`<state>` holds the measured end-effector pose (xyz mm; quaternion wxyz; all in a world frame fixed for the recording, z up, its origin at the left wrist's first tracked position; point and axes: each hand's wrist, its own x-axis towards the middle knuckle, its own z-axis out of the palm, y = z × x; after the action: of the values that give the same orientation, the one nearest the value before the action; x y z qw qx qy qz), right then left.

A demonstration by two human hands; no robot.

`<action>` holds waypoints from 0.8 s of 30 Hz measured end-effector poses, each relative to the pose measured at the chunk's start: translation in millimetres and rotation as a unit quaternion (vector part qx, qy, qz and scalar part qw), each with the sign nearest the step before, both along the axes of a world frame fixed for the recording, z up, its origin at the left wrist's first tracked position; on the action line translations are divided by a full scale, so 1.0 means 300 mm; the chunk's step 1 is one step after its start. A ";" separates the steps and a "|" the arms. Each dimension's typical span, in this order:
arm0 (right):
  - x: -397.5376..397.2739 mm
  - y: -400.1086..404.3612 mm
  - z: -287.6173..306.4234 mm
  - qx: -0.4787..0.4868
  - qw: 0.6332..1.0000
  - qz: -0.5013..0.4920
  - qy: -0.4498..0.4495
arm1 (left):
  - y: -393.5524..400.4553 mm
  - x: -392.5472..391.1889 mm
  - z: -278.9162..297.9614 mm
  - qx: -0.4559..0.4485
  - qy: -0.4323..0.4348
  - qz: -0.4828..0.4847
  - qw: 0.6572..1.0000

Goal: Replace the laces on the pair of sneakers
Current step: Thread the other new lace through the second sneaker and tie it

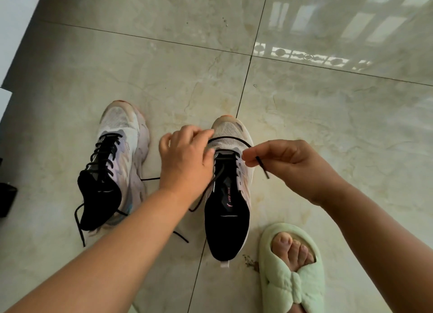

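On the pale marbled floor tiles, two sneakers stand side by side, toes pointing away from the person. Over to the left sits the laced sneaker, white and lilac with a black collar, its black lace crossed up through the eyelets and its loose ends trailing onto the floor near the heel. Just beside it, to the right, stands the second sneaker, its black tongue and lining wide open. A new black lace arcs across its toe box above the lowest eyelets. The left hand rests on the near side of that shoe's forefoot, fingers curled, thumb and forefinger seeming to pinch the lace where it enters the left eyelet; another length of the lace runs from under this hand down across the tongue and out over the shoe's left edge. The right hand hovers just right of the shoe, its grip pressed together on the other end of the lace, with the stiff tip poking down below the fingers. Near the shoe's heel, a foot in a pale green slipper stands on the tile. A dark object sits at the far left edge; I cannot tell what it is.
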<state>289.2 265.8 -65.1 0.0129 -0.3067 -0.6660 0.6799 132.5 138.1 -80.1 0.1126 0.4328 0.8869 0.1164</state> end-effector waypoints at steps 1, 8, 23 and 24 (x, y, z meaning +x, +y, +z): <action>-0.003 -0.006 -0.003 0.029 1.000 -0.002 -0.005 | -0.001 0.017 0.011 0.028 -0.002 -0.006 1.000; -0.008 -0.004 -0.034 0.287 0.955 0.063 -0.032 | -0.047 0.140 0.041 0.037 -0.043 -0.031 0.998; -0.032 -0.033 -0.078 0.324 0.945 0.015 -0.034 | -0.021 0.154 0.001 0.036 -0.107 0.049 0.992; -0.034 -0.035 -0.080 0.325 0.945 0.017 -0.036 | -0.018 0.153 0.000 0.038 -0.112 0.053 0.992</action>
<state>278.9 255.4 -89.0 0.0766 -0.2988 -0.8556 0.4156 178.5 132.6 -80.0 0.1884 0.3732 0.8854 0.2033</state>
